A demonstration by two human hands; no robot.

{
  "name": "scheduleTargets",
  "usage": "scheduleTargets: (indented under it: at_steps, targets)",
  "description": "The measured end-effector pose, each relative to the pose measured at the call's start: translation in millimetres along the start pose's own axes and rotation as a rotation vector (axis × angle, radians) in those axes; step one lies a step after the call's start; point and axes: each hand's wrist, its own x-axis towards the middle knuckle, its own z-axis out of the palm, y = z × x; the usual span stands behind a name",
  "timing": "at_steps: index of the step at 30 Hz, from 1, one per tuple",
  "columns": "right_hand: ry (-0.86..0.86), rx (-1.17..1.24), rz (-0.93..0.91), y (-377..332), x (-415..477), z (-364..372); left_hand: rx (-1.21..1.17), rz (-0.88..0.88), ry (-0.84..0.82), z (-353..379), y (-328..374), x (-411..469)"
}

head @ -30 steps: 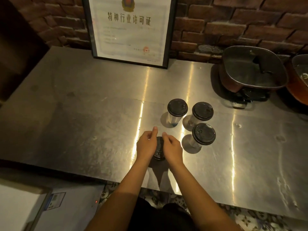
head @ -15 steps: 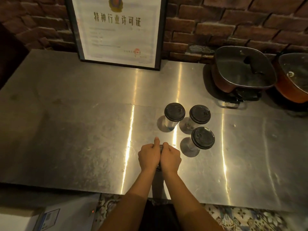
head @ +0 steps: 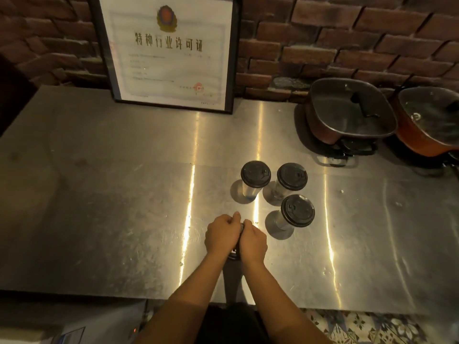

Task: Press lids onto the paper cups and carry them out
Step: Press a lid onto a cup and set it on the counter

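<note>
Three paper cups with black lids stand on the steel counter (head: pixel 99 194): one at the back left (head: pixel 255 174), one at the back right (head: pixel 292 176) and one nearer me (head: pixel 297 211). In front of them a fourth cup is almost hidden under my hands; only a sliver of its black lid (head: pixel 241 228) shows between them. My left hand (head: pixel 222 234) and my right hand (head: pixel 253 242) are both closed over that lid, knuckles up, pressed side by side.
A framed certificate (head: pixel 169 53) leans on the brick wall at the back. Two red-brown electric pots with glass lids (head: pixel 350 112) (head: pixel 432 120) sit at the back right. The counter's front edge runs just below my forearms.
My hands have closed together over the lid, hiding it almost fully. The view has shifted slightly; the three lidded cups have not moved.
</note>
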Motion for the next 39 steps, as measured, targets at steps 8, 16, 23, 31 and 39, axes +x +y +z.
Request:
scheduleTargets:
  at_steps: [8,16,23,31,39]
  targets:
    - [0.040,0.021,0.039,21.9,-12.5,-8.4,0.686,0.503,-0.152,-24.3,21.7,11.8]
    - [-0.011,-0.159,-0.319,-13.1,5.4,-21.0,-0.053,0.134,0.069,-31.8,9.7,-8.0]
    - [-0.154,-0.355,-0.252,2.1,13.2,9.2,-0.073,-0.056,0.092,-2.8,-8.7,-12.8]
    - [-0.115,-0.276,-0.246,5.1,13.5,9.1,-0.116,-0.029,0.149,3.8,-14.5,-4.4]
    - [-0.093,-0.233,-0.234,7.4,16.8,9.8,-0.141,-0.007,0.153,5.8,-17.8,1.3]
